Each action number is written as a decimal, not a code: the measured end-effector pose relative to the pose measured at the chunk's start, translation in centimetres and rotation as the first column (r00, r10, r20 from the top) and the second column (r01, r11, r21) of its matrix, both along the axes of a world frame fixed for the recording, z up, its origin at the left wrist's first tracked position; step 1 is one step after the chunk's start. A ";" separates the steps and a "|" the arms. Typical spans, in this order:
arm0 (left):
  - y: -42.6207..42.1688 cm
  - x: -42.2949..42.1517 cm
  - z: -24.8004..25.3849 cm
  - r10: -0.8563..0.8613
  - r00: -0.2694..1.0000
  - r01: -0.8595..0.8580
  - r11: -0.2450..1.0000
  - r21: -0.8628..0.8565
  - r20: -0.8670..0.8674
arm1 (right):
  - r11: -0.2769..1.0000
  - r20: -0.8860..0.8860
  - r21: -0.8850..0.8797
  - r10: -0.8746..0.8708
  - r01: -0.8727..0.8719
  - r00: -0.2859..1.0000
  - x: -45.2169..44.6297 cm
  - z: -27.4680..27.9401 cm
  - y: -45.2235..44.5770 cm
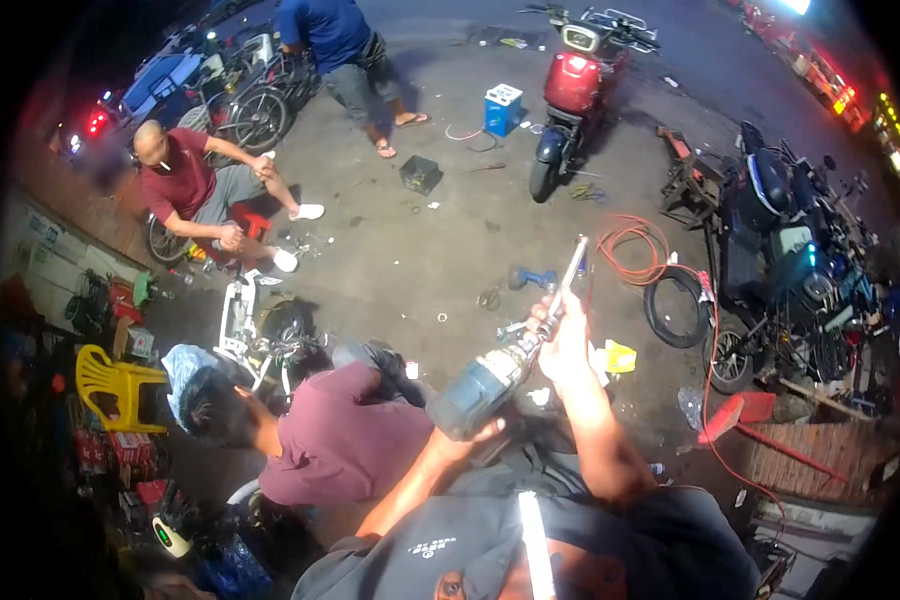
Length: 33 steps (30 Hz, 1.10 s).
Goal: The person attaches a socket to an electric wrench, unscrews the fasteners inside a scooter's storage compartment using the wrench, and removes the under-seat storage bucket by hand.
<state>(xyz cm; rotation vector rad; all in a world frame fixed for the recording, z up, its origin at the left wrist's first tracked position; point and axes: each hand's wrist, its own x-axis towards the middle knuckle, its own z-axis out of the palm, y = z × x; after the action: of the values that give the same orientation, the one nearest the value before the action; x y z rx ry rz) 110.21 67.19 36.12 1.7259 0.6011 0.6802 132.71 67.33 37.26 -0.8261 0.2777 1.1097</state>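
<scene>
A cordless impact wrench (475,395) with a dark body is held in front of my chest, tilted up to the right. My left hand (460,447) is closed around its rear, mostly hidden beneath the body. At the front, my right hand (567,335) grips the long metal extension bar (573,262) close to where it joins the tool. Beyond my hands, a blue power tool (532,278) lies on the ground. A yellow object (620,357) shows just right of my right wrist.
A person in a maroon shirt (340,440) crouches at my left beside a white-framed vehicle (236,315). Another sits on a red stool (254,222). Ahead stands a red scooter (575,85). To the right are an orange hose (635,250), a loose tire (676,305) and a dark scooter (770,230).
</scene>
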 end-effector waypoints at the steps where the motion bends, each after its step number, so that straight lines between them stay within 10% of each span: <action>1: 1.2 0.7 0.1 0.010 0.999 -0.010 1.000 -0.009 -0.048 | 0.999 -0.006 -0.002 0.035 -0.035 0.999 0.0 0.3 1.8; 10: 20.6 7.7 -6.1 0.035 0.998 -0.013 0.937 -0.348 0.058 | 0.981 0.062 -0.127 0.159 -0.150 0.985 5.1 -3.5 22.9; 12: 27.8 9.7 -7.1 0.065 0.995 -0.049 0.979 0.198 -0.077 | 0.974 0.067 -0.156 0.179 -0.166 0.982 7.1 -5.3 29.3; 13: 30.2 10.2 -7.0 0.082 0.988 -0.080 0.997 0.023 -0.133 | 0.974 0.079 -0.159 0.176 -0.162 0.981 7.7 -5.8 31.7; 16: 39.0 13.4 -3.8 -0.012 0.969 0.086 0.954 0.288 -0.248 | 0.964 0.041 -0.232 0.141 -0.128 0.989 10.3 -7.8 38.3; 25: 58.0 26.7 -2.7 -0.003 0.776 0.210 0.944 0.255 -0.630 | 0.871 -0.058 -0.395 0.295 -0.293 0.954 23.7 -11.7 55.1; 28: 65.2 32.7 -5.8 0.002 0.796 0.079 0.991 0.106 -0.606 | 0.934 -0.084 -0.255 0.235 -0.249 0.968 29.6 -14.8 63.0; 30: 70.4 37.7 -7.6 -0.022 0.954 0.119 0.943 0.311 -0.298 | 0.978 -0.114 -0.159 0.116 -0.134 0.987 33.0 -14.2 68.4; 33: 76.4 40.8 -12.1 -0.015 0.966 -0.119 0.862 -0.492 -0.260 | 0.983 -0.114 -0.154 0.079 -0.096 0.990 38.6 -12.0 76.0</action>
<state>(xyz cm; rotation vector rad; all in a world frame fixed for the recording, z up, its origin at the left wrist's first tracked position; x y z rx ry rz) 150.97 143.62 24.06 1.3082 0.9207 0.2928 171.33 143.30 25.24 -0.9286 0.4273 1.2280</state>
